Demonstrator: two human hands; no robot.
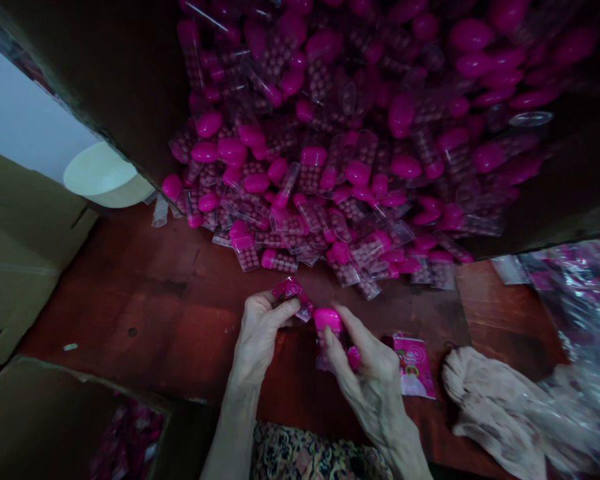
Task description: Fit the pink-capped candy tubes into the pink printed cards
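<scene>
My left hand (263, 327) pinches a small printed pink packet (291, 291) between thumb and fingers. Close to its right, my right hand (367, 360) grips a clear container with a glossy pink cap (328, 321). Another pink piece shows under my right fingers, partly hidden. Beyond both hands lies a big heap of clear, pink-capped containers (313, 170) filled with small round beads. A flat pink packet (413, 367) rests on the reddish wooden table (180, 320), just right of my right hand.
A large dark carton (145, 87) surrounds the heap. At the left are a pale bowl (105, 177) and a cardboard box (25, 247). An open box (45, 420) at lower left holds pink packets. Crumpled cloth (500, 400) and clear plastic bags (585, 313) lie at the right.
</scene>
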